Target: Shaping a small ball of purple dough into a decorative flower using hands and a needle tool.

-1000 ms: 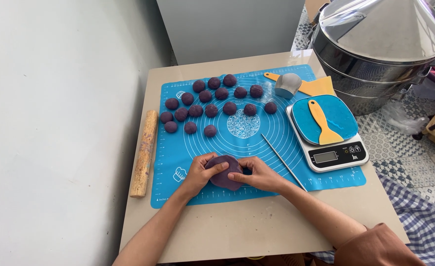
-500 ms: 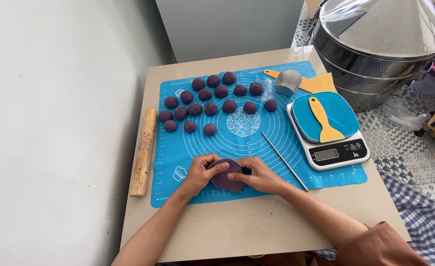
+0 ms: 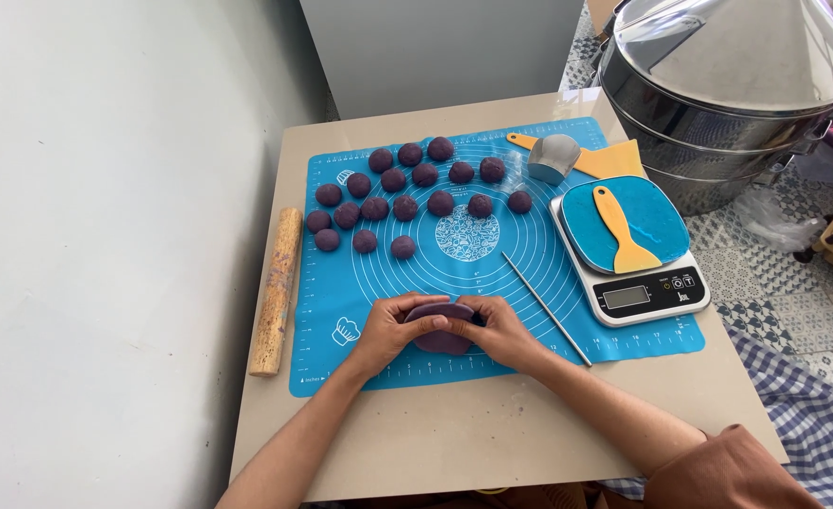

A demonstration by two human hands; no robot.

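While both of your hands sit low on the blue silicone mat (image 3: 530,283), they close around one flattened purple dough piece (image 3: 443,330). Your left hand (image 3: 393,330) cups its left edge, fingers curled over the top, thumb pressed at the rim. Your right hand (image 3: 503,332) does the same on the right edge, fingertips meeting the left hand's over the dough. Both hands are narrow, wrapped on the dough, which rests on the mat near its front edge.

Behind your hands, a cluster of purple dough balls (image 3: 407,188) lies in loose rows across the mat's back left part, each apart from the next or just touching. A thin metal rod (image 3: 546,307) lies diagonally on the mat, just right of your right hand, not touching it. A wooden rolling pin (image 3: 276,290) lies off the mat's left edge on the beige table (image 3: 492,434), parallel to that edge.

On the right, a white kitchen scale (image 3: 635,283) carries a blue dish with a yellow scraper (image 3: 620,228) on it. A metal scoop (image 3: 553,157) with a yellow handle sits at the mat's back right. A big steel steamer (image 3: 727,94) stands beyond the table's right corner.
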